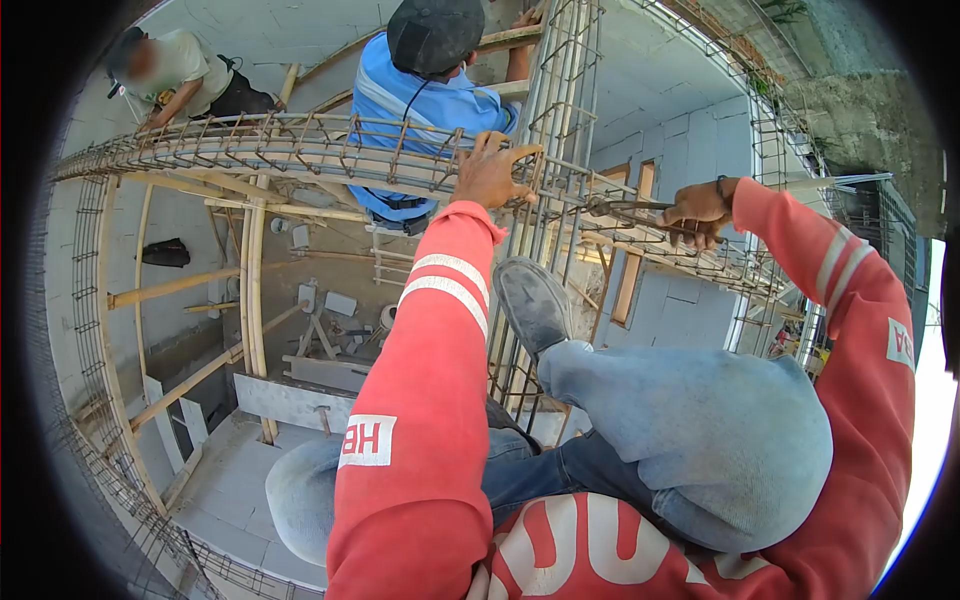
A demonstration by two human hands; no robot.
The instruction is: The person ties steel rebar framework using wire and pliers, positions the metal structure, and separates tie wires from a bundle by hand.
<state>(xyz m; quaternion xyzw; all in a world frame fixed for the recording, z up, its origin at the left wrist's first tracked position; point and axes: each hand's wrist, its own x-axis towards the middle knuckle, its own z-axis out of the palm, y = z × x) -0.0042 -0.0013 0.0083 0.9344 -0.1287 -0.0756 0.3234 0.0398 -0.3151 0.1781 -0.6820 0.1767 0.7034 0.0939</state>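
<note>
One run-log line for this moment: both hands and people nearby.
left hand: on steel bars | right hand: holding pliers | nearby: person in blue, person in pale shirt

A rebar cage (290,143), a co-worker (415,105) and bamboo poles (254,320) are left of the central rebar bundle (568,60); pliers (640,206) and a wall (690,140) are right of it.

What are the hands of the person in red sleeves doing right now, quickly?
Left hand: on the steel bars; can't tell whether it grips them.
Right hand: closed, holding a plier-like tool.
</note>
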